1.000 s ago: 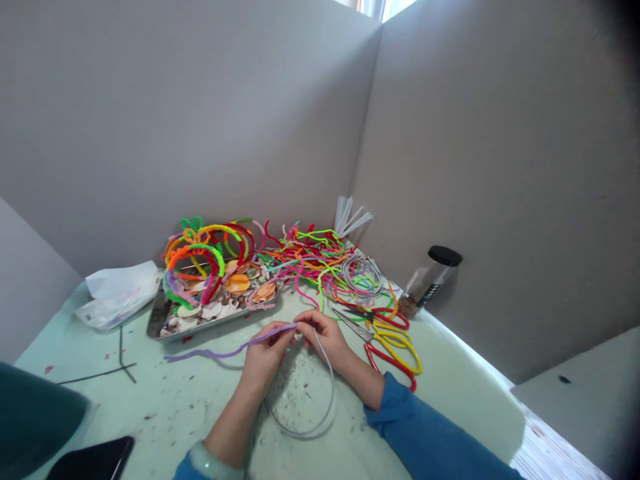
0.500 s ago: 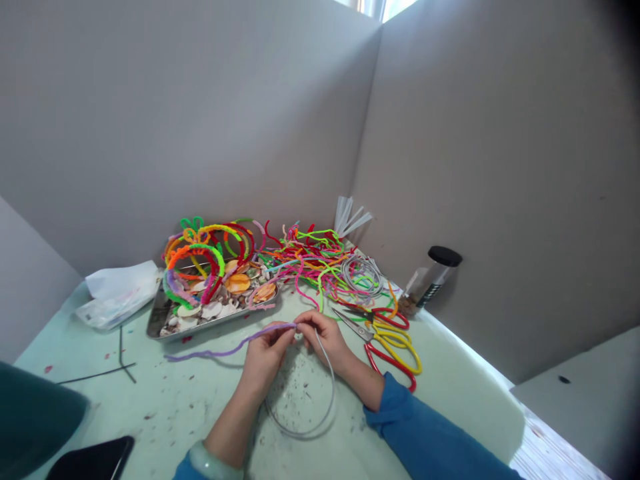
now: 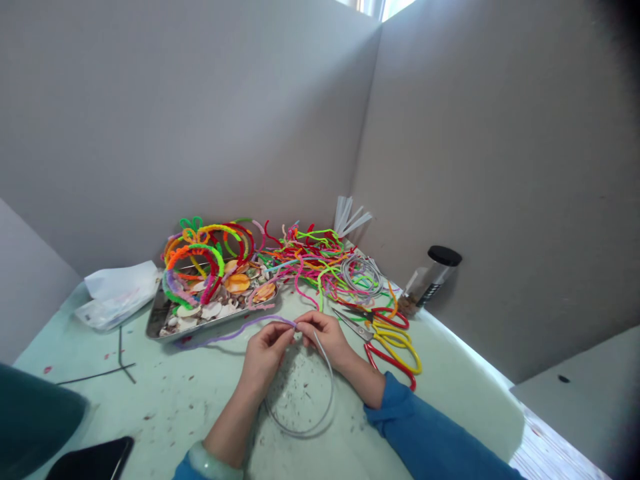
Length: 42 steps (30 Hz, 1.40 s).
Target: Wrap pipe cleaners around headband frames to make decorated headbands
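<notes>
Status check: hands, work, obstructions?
Left hand, right hand: both pinching fuzzy purple pipe cleaner by thin grey curved wire. Pipe cleaner's tail extends left. Red- and yellow-handled metal scissors right of hands; nothing seen blocking.

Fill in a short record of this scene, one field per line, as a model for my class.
Left hand: fingertips beside the right's, exact grip hidden
Right hand: pinching the end of a purple fuzzy stem
Below hands: grey wire, curved in a loop
Left rear: metal tray with shells and colourful rings
Centre rear: tangled bright stems
Right of hands: scissors, red and yellow handles
Far right: clear jar, black lid
</notes>
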### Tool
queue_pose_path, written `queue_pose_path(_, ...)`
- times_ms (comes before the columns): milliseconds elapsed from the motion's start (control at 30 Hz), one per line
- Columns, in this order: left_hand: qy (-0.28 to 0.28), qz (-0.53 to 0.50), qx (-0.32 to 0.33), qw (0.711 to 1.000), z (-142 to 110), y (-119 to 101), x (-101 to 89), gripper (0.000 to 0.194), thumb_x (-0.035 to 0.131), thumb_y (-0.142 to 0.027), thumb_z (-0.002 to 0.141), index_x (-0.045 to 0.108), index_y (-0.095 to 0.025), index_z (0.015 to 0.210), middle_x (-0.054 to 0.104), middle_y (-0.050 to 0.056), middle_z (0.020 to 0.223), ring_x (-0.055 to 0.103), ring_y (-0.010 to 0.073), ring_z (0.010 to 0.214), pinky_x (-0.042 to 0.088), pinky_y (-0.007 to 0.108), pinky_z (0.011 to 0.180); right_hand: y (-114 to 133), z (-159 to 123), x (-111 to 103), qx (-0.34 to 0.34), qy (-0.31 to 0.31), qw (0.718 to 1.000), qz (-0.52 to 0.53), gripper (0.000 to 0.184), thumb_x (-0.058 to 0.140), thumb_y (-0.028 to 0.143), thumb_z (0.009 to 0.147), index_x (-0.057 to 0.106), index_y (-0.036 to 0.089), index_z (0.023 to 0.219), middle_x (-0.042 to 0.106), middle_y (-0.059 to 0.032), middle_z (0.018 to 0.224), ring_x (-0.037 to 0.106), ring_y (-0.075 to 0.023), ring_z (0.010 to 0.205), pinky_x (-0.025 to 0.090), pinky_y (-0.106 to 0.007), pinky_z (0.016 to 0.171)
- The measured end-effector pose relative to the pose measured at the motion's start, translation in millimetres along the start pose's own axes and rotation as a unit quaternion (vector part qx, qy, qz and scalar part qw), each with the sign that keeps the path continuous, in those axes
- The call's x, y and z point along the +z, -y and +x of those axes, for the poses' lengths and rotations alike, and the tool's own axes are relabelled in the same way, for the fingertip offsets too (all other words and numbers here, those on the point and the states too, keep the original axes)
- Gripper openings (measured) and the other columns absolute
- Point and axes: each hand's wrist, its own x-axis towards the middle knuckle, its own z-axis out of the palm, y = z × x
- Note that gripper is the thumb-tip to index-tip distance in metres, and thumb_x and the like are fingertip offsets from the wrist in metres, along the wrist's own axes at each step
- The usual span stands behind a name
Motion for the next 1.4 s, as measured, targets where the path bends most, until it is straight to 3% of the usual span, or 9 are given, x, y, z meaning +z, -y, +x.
queue_pose_path(200, -0.001, -0.002, 0.001, 1.000, -0.2, 2.0, -0.4, 0.032, 0.068, -0.039, 0.065, 0.063, -0.011, 0.079, 0.057, -0.001, 0.059, 0.034, 0.0034, 0.037, 0.023, 0.017, 0.034, -1.6, 1.0, 1.5, 0.028, 0.012, 0.999, 0.042, 0.018, 0.064, 0.031, 0.071, 0.063, 0.014, 0.078, 0.051, 0.0057, 0.047, 0.043, -0.0062, 0.040, 0.030, -0.017, 0.039)
queue_pose_path(567, -0.002, -0.010, -0.003, 1.000, -2.0, -2.1, 1.4, 0.031, 0.068, -0.039, 0.064, 0.062, -0.012, 0.077, 0.057, -0.001, 0.059, 0.034, 0.0033, 0.036, 0.023, 0.018, 0.033, 2.1, -0.3, 3.2, 0.030, -0.005, 0.999, 0.019, 0.017, 0.065, 0.031, 0.069, 0.063, 0.015, 0.075, 0.053, 0.0046, 0.052, 0.045, -0.0065, 0.042, 0.032, -0.017, 0.039)
queue_pose_path(933, 0.016, 0.009, 0.003, 1.000, -0.4, 5.2, -2.0, 0.030, 0.067, -0.040, 0.067, 0.059, -0.013, 0.076, 0.057, -0.002, 0.057, 0.036, 0.0041, 0.037, 0.025, 0.017, 0.035, 3.3, -1.0, 2.0, 0.061, 0.028, 0.996, 0.061, 0.019, 0.064, 0.032, 0.069, 0.060, 0.014, 0.074, 0.048, 0.0069, 0.042, 0.037, -0.0051, 0.037, 0.024, -0.017, 0.037)
queue_pose_path(1400, 0.022, 0.014, 0.022, 0.999, -2.4, -0.5, 1.8, 0.033, 0.063, -0.046, 0.070, 0.054, -0.014, 0.075, 0.053, -0.004, 0.058, 0.036, 0.0045, 0.038, 0.027, 0.018, 0.036, 0.6, -1.0, 2.9, 0.031, 0.039, 0.997, 0.060, 0.018, 0.064, 0.032, 0.071, 0.056, 0.015, 0.072, 0.045, 0.0078, 0.045, 0.037, -0.0060, 0.039, 0.024, -0.018, 0.039)
